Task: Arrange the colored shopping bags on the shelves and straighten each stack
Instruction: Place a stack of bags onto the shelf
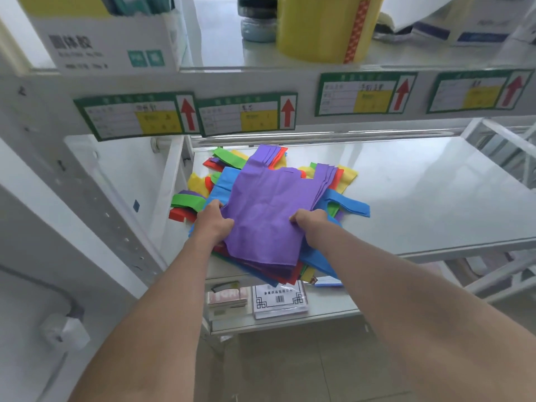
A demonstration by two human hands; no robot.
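A loose pile of colored shopping bags (345, 203) in blue, red, green and yellow lies on the left part of the white middle shelf (420, 195). On top sits a stack of purple bags (266, 210), handles pointing away from me. My left hand (214, 221) grips the purple stack's left edge. My right hand (309, 223) grips its right edge, thumb on top. The pile's near edge hangs over the shelf front.
The upper shelf rail carries green-framed labels (246, 114) with red arrows; above stand a white carton (110, 39) and a yellow bucket (322, 27). A lower shelf holds a packet (280, 298) and small boxes (227, 300). A grey upright post (78, 181) stands at the left.
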